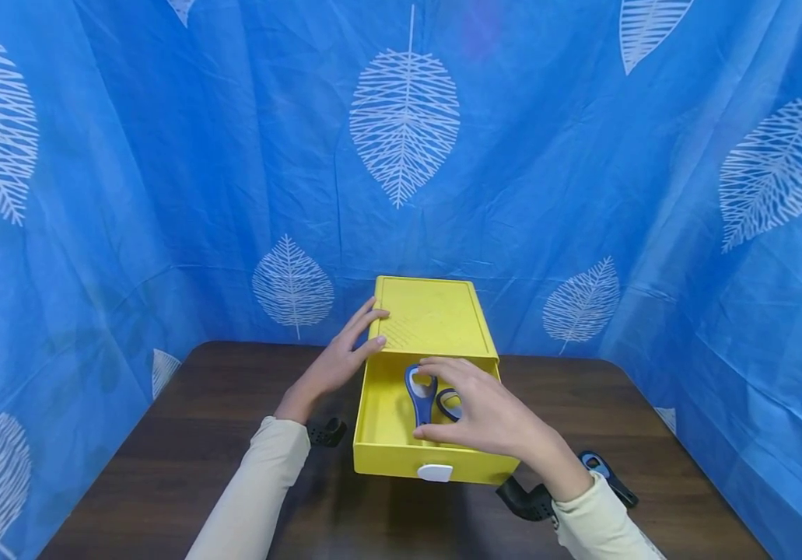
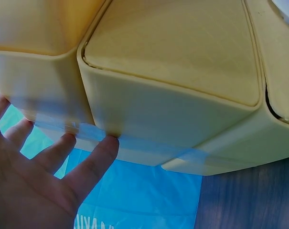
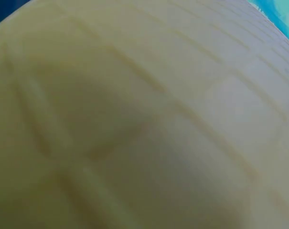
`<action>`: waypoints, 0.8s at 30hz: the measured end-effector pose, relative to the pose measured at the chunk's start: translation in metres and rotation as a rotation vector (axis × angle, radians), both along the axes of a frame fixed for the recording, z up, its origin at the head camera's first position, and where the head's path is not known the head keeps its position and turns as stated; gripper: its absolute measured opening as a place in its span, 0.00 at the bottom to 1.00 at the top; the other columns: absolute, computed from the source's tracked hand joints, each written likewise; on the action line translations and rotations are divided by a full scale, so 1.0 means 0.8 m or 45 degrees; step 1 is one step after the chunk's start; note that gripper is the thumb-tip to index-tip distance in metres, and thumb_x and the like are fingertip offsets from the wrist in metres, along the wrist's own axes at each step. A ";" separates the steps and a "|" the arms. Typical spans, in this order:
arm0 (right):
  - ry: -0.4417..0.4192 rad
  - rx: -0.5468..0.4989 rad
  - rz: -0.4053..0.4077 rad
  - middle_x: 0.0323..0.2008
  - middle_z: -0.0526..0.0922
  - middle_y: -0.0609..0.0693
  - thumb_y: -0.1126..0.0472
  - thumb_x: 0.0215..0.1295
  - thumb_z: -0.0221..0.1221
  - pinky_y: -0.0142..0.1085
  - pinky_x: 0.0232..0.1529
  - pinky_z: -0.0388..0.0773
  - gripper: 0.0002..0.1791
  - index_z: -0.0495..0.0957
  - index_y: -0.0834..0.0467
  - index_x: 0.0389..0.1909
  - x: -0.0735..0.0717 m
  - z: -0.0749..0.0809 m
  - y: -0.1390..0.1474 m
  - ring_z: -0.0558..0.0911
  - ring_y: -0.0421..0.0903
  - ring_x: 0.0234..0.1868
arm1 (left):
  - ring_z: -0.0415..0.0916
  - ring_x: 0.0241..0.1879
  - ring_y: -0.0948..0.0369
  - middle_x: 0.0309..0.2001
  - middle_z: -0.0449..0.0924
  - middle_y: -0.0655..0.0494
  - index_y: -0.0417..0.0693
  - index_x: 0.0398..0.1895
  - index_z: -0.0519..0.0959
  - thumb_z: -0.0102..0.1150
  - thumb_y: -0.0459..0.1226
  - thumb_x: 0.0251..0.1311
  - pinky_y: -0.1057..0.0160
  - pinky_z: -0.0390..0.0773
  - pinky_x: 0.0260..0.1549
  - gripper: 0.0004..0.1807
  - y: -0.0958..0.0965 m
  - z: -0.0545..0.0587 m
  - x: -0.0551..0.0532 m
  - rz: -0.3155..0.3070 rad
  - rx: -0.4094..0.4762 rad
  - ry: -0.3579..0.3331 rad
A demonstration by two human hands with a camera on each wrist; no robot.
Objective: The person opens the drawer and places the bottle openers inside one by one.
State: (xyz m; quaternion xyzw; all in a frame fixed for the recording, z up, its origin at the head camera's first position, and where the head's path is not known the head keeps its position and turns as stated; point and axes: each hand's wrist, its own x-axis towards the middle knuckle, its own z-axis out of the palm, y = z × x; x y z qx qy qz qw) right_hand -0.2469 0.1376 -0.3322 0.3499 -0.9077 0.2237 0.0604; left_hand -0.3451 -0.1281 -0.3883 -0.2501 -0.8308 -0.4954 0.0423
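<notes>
A yellow drawer box stands on the table with its drawer pulled out toward me. My left hand rests at the box's left side, fingers spread and fairly straight; in the left wrist view its fingertips meet the side wall. Over the drawer, my right hand has its thumb and fingers bowed wide apart. Between them shows a blue tool with a looped head; I cannot tell whether they touch it. Another dark-blue loop is partly hidden by the hand. A pale ridged surface fills the right wrist view.
A dark blue and black tool with a ringed head lies on the brown wooden table, beside my right forearm. The drawer front carries a white knob. Blue leaf-print curtains hang behind and on both sides.
</notes>
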 end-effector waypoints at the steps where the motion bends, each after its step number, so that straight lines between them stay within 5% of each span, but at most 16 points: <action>1: 0.004 0.003 0.001 0.68 0.77 0.48 0.36 0.56 0.72 0.51 0.64 0.78 0.44 0.74 0.53 0.70 0.000 0.000 0.000 0.74 0.50 0.69 | 0.38 0.83 0.49 0.85 0.38 0.61 0.59 0.78 0.63 0.48 0.54 0.75 0.30 0.51 0.74 0.31 0.000 0.001 0.000 -0.002 0.003 0.002; 10: 0.004 0.023 -0.020 0.70 0.75 0.51 0.39 0.56 0.74 0.53 0.66 0.76 0.48 0.70 0.58 0.73 0.000 -0.003 -0.001 0.73 0.53 0.71 | 0.38 0.83 0.47 0.85 0.38 0.60 0.58 0.78 0.63 0.49 0.53 0.75 0.30 0.52 0.73 0.32 0.002 0.001 0.003 -0.007 0.029 -0.013; 24: 0.023 -0.076 -0.067 0.68 0.78 0.50 0.41 0.60 0.72 0.49 0.62 0.80 0.42 0.72 0.54 0.71 0.001 -0.003 -0.001 0.79 0.50 0.66 | 0.37 0.83 0.47 0.85 0.38 0.61 0.60 0.79 0.62 0.49 0.54 0.75 0.29 0.51 0.73 0.32 0.002 0.001 0.003 -0.007 0.028 -0.024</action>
